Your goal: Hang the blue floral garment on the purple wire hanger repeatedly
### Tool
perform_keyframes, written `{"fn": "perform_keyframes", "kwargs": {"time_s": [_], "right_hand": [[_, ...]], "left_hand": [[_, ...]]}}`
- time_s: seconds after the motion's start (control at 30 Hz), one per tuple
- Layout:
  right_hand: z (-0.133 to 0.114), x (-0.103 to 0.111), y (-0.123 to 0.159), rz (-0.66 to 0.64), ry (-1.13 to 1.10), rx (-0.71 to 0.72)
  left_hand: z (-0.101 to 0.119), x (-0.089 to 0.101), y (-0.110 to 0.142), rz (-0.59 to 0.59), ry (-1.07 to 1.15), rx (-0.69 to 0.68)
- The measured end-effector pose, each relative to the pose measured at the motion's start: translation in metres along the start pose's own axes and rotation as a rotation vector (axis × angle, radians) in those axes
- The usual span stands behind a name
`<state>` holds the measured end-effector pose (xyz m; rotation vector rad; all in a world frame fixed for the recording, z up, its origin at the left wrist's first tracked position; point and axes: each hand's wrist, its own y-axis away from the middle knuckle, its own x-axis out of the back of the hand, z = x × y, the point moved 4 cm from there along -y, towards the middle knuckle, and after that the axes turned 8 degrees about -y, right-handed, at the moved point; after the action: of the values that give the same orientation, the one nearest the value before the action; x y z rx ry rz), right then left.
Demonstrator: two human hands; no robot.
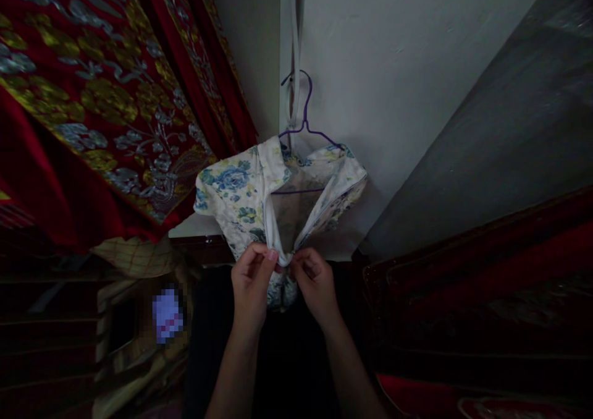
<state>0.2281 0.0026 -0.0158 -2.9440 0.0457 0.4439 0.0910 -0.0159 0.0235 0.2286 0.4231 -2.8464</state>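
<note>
Nearest, the left hand [254, 278] and right hand [315, 277] each pinch the edge of the open front of a blue-floral dress [234, 181], close together. The dress hangs on a purple hanger [306, 107] against the white wall [370, 54], beside red embroidered fabric [115, 91].

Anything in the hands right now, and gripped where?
Yes: the floral garment, hanging on the purple hanger. Left hand and right hand pinch either side at the bottom of its open front.
</note>
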Motion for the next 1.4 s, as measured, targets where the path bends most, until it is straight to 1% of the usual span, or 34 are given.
{"fn": "perform_keyframes", "kwargs": {"time_s": [0.1,0.23,0.33,0.43,0.5,0.57,0.6,0.67,0.7,0.77,0.8,0.87,0.93,0.97,1.0,1.03,1.07,1.13,1.2,1.23,1.3,1.37,1.4], "right_hand": [[-0.003,0.001,0.007,-0.017,-0.029,-0.066],[-0.006,0.002,0.006,-0.004,-0.037,-0.123],[-0.003,0.003,0.006,0.015,-0.069,-0.169],[0.003,0.004,0.008,0.027,-0.114,-0.225],[0.002,0.005,0.006,0.022,-0.148,-0.257],[-0.006,0.003,-0.005,0.01,-0.22,-0.293],[-0.014,0.002,-0.015,0.001,-0.267,-0.309],[-0.038,-0.002,-0.043,-0.023,-0.341,-0.3],[-0.055,-0.005,-0.06,-0.034,-0.349,-0.268],[-0.093,-0.01,-0.097,-0.032,-0.315,-0.149],[-0.111,-0.013,-0.113,-0.045,-0.304,-0.117],[-0.141,-0.02,-0.137,-0.072,-0.29,-0.038],[-0.16,-0.024,-0.147,-0.079,-0.266,0.051],[-0.164,-0.025,-0.146,-0.078,-0.247,0.088],[-0.165,-0.025,-0.143,-0.08,-0.221,0.11],[-0.163,-0.025,-0.137,-0.082,-0.193,0.124],[-0.16,-0.024,-0.131,-0.086,-0.164,0.135],[-0.156,-0.022,-0.118,-0.103,-0.104,0.168],[-0.156,-0.021,-0.11,-0.136,-0.052,0.225],[-0.157,-0.022,-0.109,-0.158,-0.032,0.252],[-0.156,-0.022,-0.111,-0.186,-0.006,0.292],[-0.148,-0.02,-0.119,-0.153,0.003,0.324],[-0.14,-0.018,-0.124,-0.116,0.012,0.329]], "left_hand": [[-0.014,0.001,-0.005,-0.056,-0.068,-0.038],[-0.045,-0.002,-0.008,-0.208,-0.175,0.012],[-0.055,-0.008,-0.006,-0.285,-0.27,-0.035],[-0.053,-0.013,-0.003,-0.288,-0.347,-0.101],[-0.05,-0.016,0.0,-0.251,-0.374,-0.132],[-0.051,-0.019,0.004,-0.19,-0.384,-0.156],[-0.052,-0.021,0.005,-0.152,-0.39,-0.17],[-0.056,-0.026,0.009,-0.088,-0.41,-0.197],[-0.06,-0.029,0.01,-0.066,-0.418,-0.211],[-0.068,-0.036,0.01,-0.05,-0.431,-0.231],[-0.073,-0.04,0.009,-0.062,-0.442,-0.237],[-0.081,-0.048,0.001,-0.136,-0.46,-0.233],[-0.083,-0.055,-0.012,-0.257,-0.467,-0.211],[-0.08,-0.058,-0.021,-0.327,-0.465,-0.202],[-0.071,-0.061,-0.031,-0.379,-0.461,-0.21],[-0.058,-0.062,-0.042,-0.405,-0.457,-0.235],[-0.04,-0.063,-0.054,-0.408,-0.453,-0.285],[0.007,-0.06,-0.078,-0.279,-0.404,-0.435],[0.056,-0.059,-0.099,-0.157,-0.313,-0.557],[0.077,-0.061,-0.107,-0.149,-0.327,-0.612],[0.109,-0.069,-0.12,-0.21,-0.45,-0.722],[0.129,-0.076,-0.126,-0.28,-0.587,-0.809],[0.136,-0.078,-0.128,-0.29,-0.629,-0.84]]}}
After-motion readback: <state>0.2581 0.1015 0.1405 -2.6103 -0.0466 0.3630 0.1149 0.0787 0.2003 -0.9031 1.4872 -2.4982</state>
